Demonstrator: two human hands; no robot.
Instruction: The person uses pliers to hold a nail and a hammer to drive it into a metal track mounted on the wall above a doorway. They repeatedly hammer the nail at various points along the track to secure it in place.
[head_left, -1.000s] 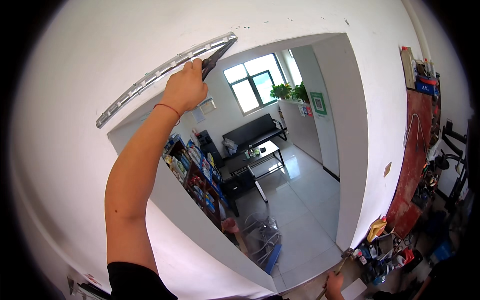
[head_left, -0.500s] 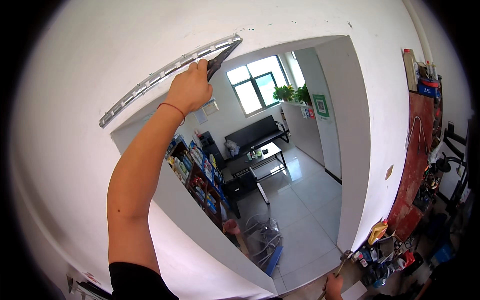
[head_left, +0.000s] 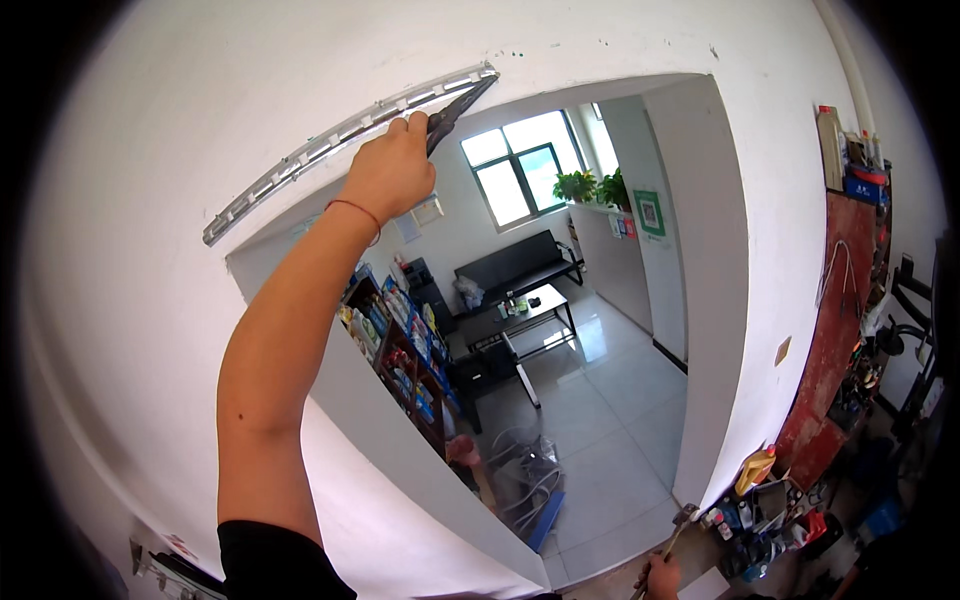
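Observation:
My left hand (head_left: 395, 165) is raised at the end of an outstretched arm, fingers closed around dark long-nosed pliers (head_left: 462, 105). The pliers' tip meets the right end of a slotted, pale metal-looking strip (head_left: 330, 145) that runs along the wall above the doorway, rising from left to right. What lies between the jaws is too small to make out. Low at the bottom edge, my right hand (head_left: 660, 578) is closed on the handle of a hammer (head_left: 684, 516), whose head points up, away from the wall strip.
Through the doorway stand a shelf of bottles (head_left: 400, 350), a low table (head_left: 530, 308), a black bench (head_left: 520, 262) and a plastic-covered bundle (head_left: 525, 480). To the right, a red cabinet (head_left: 840, 300) and bottles and tools on the floor (head_left: 760, 525) line the wall.
The view has shifted slightly, so the doorway and wall strip sit a little differently. My left hand keeps the pliers at the strip's right end; my right hand still holds the hammer low.

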